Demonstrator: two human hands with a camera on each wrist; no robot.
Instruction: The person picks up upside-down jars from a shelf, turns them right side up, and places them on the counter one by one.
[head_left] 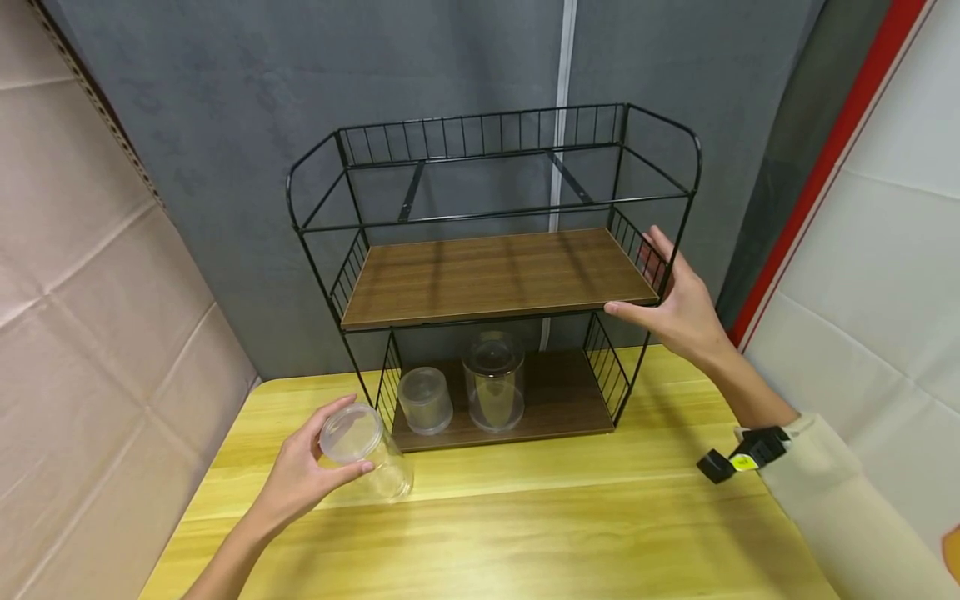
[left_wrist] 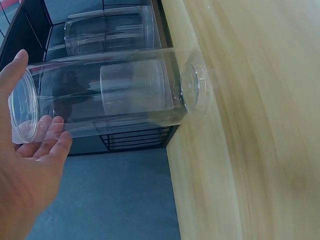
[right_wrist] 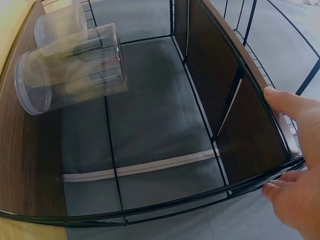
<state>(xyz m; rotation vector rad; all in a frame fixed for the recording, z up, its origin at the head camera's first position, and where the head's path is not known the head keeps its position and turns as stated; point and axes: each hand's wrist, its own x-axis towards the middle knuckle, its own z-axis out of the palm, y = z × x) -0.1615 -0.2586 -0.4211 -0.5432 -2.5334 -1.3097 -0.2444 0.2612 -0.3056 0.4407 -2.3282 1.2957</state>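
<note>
My left hand (head_left: 303, 473) grips a tall clear jar (head_left: 390, 473) near its round lid, thumb on one side and fingers on the other. The jar is tilted in front of the left corner of a black wire shelf rack (head_left: 495, 279); whether its base touches the table cannot be told. At the rack's right side, my right hand (head_left: 686, 312) holds the middle tier, with its thumb (right_wrist: 280, 102) on the front edge and its fingers around the side wires. On the bottom board stand a short clear jar (head_left: 425, 402) and a larger clear jar (head_left: 493, 392).
The rack stands on a yellow wood-grain table (head_left: 525, 517) against a grey cloth backdrop (head_left: 225, 208). Its top tier shows only bars, and its middle tier has a brown board. Pale panels rise on both sides, the right one edged with a red strip (head_left: 817, 183).
</note>
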